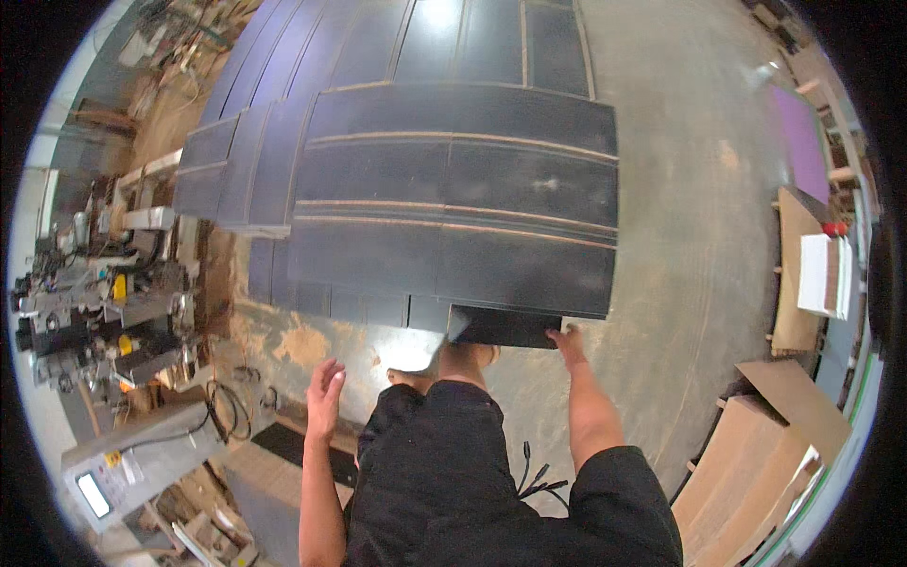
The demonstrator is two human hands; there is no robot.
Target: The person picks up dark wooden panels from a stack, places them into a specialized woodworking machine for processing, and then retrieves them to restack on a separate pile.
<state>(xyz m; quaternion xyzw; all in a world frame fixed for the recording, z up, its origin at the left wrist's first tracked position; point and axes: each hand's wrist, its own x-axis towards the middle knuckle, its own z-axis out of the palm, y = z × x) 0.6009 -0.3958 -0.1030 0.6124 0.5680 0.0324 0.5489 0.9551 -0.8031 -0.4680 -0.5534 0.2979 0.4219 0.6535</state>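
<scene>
Dark panels [368, 255] lie in stacks and rows in front of me, with thin light-brown edges showing between them. At the near side a smaller black panel [505, 327] juts toward my legs, partly under the stack's edge. My right hand [569, 344] is closed on its near right corner, with fingertips at the edge; the underside of the grip is hidden. My left hand [326, 389] hangs in the air left of my legs, holding nothing, its fingers loosely bent and apart.
A machine [104, 302] with metal parts and cables stands on the left, beside a grey control box [142, 449] with a lit screen. Flattened cardboard [746, 472] leans at the lower right. A white stack [824, 276] stands right. Black cable ends [540, 477] show near my legs.
</scene>
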